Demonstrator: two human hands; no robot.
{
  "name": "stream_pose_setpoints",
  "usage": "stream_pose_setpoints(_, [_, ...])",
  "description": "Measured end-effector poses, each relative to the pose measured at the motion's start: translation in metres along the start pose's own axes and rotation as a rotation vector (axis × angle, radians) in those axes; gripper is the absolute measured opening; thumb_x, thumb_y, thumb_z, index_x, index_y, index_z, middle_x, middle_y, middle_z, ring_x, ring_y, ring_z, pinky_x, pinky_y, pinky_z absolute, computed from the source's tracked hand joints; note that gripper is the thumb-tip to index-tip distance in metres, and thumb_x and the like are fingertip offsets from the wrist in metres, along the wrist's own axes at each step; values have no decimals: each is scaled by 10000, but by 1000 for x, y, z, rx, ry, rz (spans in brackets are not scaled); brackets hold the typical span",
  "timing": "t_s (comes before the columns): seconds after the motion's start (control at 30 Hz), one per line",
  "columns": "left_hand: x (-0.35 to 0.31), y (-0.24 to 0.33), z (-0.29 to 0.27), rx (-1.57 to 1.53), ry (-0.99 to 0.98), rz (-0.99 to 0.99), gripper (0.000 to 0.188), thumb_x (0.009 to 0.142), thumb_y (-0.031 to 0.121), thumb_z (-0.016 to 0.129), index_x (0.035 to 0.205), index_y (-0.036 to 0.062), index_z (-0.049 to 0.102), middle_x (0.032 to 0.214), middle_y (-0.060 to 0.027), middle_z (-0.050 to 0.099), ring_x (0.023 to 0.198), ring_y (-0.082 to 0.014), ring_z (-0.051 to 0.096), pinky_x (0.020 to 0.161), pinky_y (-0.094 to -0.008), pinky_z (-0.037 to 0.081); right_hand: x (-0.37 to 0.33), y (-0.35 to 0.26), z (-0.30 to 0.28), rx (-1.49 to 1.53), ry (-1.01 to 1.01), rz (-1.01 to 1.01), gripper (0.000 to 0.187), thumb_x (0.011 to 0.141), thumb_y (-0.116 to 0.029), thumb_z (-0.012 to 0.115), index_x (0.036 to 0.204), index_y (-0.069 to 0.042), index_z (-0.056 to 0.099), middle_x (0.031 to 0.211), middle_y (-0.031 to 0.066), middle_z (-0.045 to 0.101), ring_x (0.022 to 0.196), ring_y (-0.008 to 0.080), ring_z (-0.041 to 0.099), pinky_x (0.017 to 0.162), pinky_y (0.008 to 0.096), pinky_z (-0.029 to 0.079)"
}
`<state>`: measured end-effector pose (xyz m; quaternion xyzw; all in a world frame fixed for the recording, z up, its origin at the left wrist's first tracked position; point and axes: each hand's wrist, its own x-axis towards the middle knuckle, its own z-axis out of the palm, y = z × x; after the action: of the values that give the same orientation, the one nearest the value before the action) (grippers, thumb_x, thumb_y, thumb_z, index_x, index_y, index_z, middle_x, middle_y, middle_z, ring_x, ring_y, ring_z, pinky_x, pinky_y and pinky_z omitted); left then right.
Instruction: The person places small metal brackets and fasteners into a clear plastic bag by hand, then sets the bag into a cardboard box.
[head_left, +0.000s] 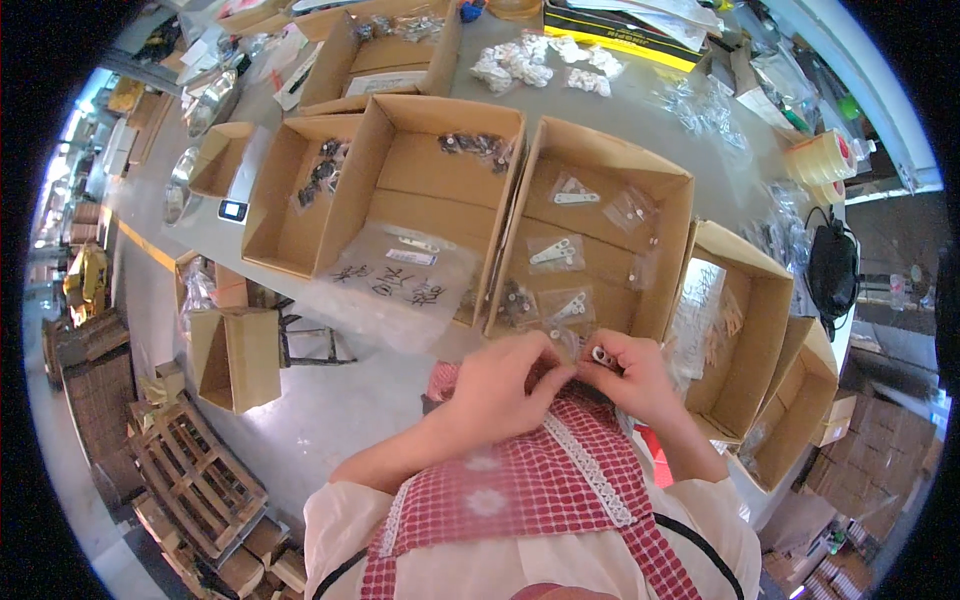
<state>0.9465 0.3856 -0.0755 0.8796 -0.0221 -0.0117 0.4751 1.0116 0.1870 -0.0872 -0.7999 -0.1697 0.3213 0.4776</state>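
table (640,118): box (625,165) holds bagged parts (555,253); right fingers (630,348) hold small piece (601,355)

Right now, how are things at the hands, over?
Left hand pinching a clear bag. Right hand holding a small silvery part. Nothing seen blocking them, open box just beyond.

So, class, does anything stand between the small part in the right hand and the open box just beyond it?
Nothing visible blocks it from above: the right hand holds the small part by the open-topped box, with the left hand beside it. The hands hide part of the box's near side, so that is unclear.
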Motion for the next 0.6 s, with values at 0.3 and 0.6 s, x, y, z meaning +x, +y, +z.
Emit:
stream_pose_setpoints(0.3, [5,-21,16,-323,-193,-119,257,974,232,591,845,10,608,707,-189,576,610,-345,569,565,-398,442,0,10,4,544,-181,146,145,860,-89,713,972,-10,665,802,-4,615,765,59,545,680,245,456])
stream_pose_setpoints(0.6, [12,-13,13,-360,-111,-138,137,867,121,639,782,16,615,652,-149,565,564,-285,564,536,-359,451,1,8,11,486,46,43,123,879,-130,681,841,-21,639,729,49,634,694,70,578,616,269,464])
